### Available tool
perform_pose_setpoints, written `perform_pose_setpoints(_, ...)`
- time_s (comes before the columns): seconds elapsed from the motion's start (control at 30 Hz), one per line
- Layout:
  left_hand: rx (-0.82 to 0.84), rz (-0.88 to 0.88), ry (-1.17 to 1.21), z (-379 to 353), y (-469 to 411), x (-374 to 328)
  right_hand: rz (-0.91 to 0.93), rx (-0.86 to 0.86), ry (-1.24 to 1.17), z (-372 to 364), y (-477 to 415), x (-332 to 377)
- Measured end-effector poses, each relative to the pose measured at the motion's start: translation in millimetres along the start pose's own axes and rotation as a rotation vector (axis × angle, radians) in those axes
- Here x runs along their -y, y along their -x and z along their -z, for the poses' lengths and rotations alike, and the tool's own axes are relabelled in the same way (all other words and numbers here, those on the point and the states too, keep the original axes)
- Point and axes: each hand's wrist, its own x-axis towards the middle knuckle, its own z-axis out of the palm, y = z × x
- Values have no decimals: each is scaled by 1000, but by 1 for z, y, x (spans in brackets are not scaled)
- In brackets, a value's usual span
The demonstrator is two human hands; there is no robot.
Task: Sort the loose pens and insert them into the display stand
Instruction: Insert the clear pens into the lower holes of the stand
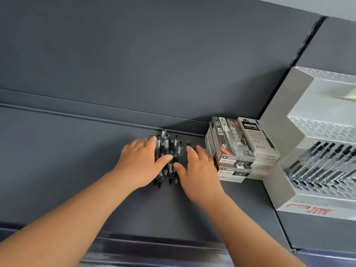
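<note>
Grey metal shelf [77, 170] is carrying everything in view. Black-and-clear loose pens [169, 157] are lying on it in a tight bunch, roughly parallel along the 12-to-6 line, near the shelf's back edge.

Both hands are working on that bunch. The left hand [140, 162] is coming in from 7 o'clock and lying over the bunch's 9 o'clock side, fingers straight, thumb reaching across the barrels toward 3 o'clock. Its grip is open, pressing on the pens rather than pinching any. The right hand [198, 170] is coming in from 5 o'clock and resting at the bunch's 3 o'clock side, fingers flat, thumb pointing at the pens. Its grip is likewise open and is holding nothing. One dark pen seems to be lying a little apart, just by its fingertips.

At 3 o'clock from the pens, a stack of pen boxes [240, 147] is sitting just beside the right hand, and beyond it the white display stand [289, 132] is standing. Its lower tier is already holding a row of pens [323, 166]; the upper tiers are showing bare, dimpled steps as far as the frame reaches.

By my reading, the work is sitting in its gathering and sorting stage. Part of the stand is looking filled, yet none of this bunch is lifted, so squaring it up, picking pens out and slotting them in are all remaining.
</note>
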Motion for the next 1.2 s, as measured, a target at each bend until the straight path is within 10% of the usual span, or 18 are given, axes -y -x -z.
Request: perform_pose_setpoints(1.2, 28, 247, 897, -5, -18, -11, -219, -78, -760, -14, -22, 10)
